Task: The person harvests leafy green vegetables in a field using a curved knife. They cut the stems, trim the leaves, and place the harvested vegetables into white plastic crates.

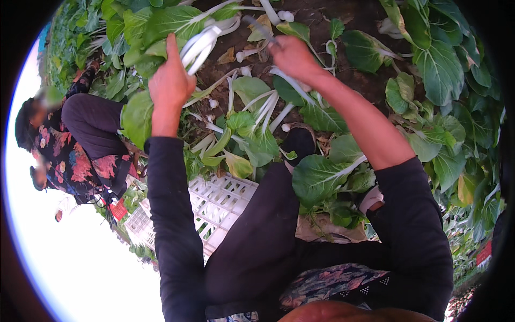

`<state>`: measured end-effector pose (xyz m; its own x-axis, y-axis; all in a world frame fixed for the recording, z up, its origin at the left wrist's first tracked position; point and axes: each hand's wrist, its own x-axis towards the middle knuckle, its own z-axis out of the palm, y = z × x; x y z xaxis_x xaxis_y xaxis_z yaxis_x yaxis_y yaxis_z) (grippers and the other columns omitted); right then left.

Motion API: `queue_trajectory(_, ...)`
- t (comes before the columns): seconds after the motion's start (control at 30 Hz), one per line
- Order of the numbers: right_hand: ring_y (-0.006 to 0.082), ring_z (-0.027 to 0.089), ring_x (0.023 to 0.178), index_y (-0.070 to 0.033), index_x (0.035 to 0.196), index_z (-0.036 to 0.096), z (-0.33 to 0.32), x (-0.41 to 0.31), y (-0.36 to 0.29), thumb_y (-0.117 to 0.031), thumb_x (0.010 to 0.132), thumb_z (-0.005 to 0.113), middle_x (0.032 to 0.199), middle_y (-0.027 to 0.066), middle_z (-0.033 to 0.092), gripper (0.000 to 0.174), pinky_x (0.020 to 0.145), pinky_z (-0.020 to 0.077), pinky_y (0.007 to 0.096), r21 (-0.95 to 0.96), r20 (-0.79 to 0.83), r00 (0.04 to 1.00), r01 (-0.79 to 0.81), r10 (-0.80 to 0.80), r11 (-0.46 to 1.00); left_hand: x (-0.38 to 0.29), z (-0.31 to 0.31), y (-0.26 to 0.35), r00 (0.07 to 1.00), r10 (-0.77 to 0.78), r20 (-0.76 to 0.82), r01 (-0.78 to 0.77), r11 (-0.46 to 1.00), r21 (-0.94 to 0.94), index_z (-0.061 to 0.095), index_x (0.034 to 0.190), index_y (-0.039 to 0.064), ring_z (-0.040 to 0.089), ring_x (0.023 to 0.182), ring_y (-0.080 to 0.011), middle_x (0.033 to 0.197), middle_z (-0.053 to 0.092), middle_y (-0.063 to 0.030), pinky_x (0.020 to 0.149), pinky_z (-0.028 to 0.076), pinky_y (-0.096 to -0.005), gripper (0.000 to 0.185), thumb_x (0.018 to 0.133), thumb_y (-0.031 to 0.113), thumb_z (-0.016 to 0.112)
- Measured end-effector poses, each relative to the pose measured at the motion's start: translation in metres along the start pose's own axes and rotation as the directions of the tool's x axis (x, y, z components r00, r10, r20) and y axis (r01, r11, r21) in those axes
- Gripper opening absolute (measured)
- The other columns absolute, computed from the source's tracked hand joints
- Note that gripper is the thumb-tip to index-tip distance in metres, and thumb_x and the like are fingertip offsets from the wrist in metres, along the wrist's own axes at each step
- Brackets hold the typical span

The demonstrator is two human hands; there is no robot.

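Observation:
My left hand (171,82) grips a leafy green with thick white stalks (201,46); its broad leaves point up and to the left. To the right of it, my right hand (291,58) is closed on the handle end of a knife, whose blurred grey blade (260,30) points up and left towards the base of the stalks. On the soil below both hands lie cut leaves with white stalks (267,106) and several small white stem stubs, one of them (245,71) between my hands.
A white plastic crate (219,205) stands beside my leg, lower left. My dark shoe (299,145) rests among fallen leaves. Standing leafy plants (442,72) grow along the right side. A co-worker in a flowered top (76,165) crouches at the left.

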<state>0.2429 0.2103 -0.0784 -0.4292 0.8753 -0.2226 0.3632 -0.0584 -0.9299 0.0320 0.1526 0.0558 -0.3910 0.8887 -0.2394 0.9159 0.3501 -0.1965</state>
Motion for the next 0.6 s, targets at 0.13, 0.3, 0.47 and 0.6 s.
queue_trajectory(0.13, 0.0428, 0.057, 0.069, 0.006, 0.078, 0.058, 0.016, 0.006, 0.000, -0.021, 0.086, 0.050, 0.073, 0.0254, 0.059, 0.029, 0.068, 0.0468, 0.0460, -0.179, 0.004, 0.997, 0.081, -0.082, 0.981, -0.018, 0.027, -0.010, 0.970, 0.144, -0.198, -0.155, 0.987, -0.040, 0.014, 0.145, 0.026, 0.063, 0.067, -0.0372, 0.077, 0.064, -0.0211, 0.060, 0.051, -0.0453, 0.099, 0.063, 0.008, 0.068)
queue_trajectory(0.3, 0.0403, 0.062, 0.082, 0.004, 0.080, 0.064, 0.020, 0.046, 0.002, -0.015, 0.076, 0.053, 0.084, 0.0261, 0.063, 0.022, 0.076, 0.0495, 0.0452, -0.293, 0.002, 0.999, -0.039, 0.041, 0.955, -0.002, 0.029, -0.016, 0.979, 0.127, -0.157, -0.135, 0.990, -0.045, 0.007, 0.146, 0.026, 0.063, 0.069, -0.0371, 0.077, 0.064, -0.0202, 0.061, 0.050, -0.0459, 0.103, 0.065, 0.009, 0.068)
queue_trajectory(0.47, 0.0435, 0.059, 0.075, 0.006, 0.082, 0.060, 0.025, 0.063, 0.002, -0.019, 0.084, 0.046, 0.075, 0.0265, 0.061, 0.029, 0.073, 0.0474, 0.0472, -0.217, 0.009, 1.000, 0.024, -0.023, 0.976, 0.007, 0.030, -0.021, 0.984, 0.080, -0.162, -0.087, 0.995, -0.041, 0.013, 0.144, 0.023, 0.063, 0.070, -0.0381, 0.076, 0.064, -0.0198, 0.063, 0.051, -0.0468, 0.097, 0.066, 0.012, 0.070)
queue_trajectory(0.6, 0.0397, 0.062, 0.081, 0.004, 0.082, 0.063, 0.024, 0.078, 0.001, -0.018, 0.081, 0.048, 0.082, 0.0258, 0.063, 0.027, 0.075, 0.0487, 0.0448, -0.199, 0.116, 0.988, -0.077, 0.101, 0.977, 0.000, 0.038, -0.019, 0.985, 0.059, -0.159, -0.068, 0.996, -0.054, 0.017, 0.143, 0.022, 0.063, 0.068, -0.0383, 0.074, 0.064, -0.0197, 0.062, 0.051, -0.0461, 0.095, 0.065, 0.015, 0.072)
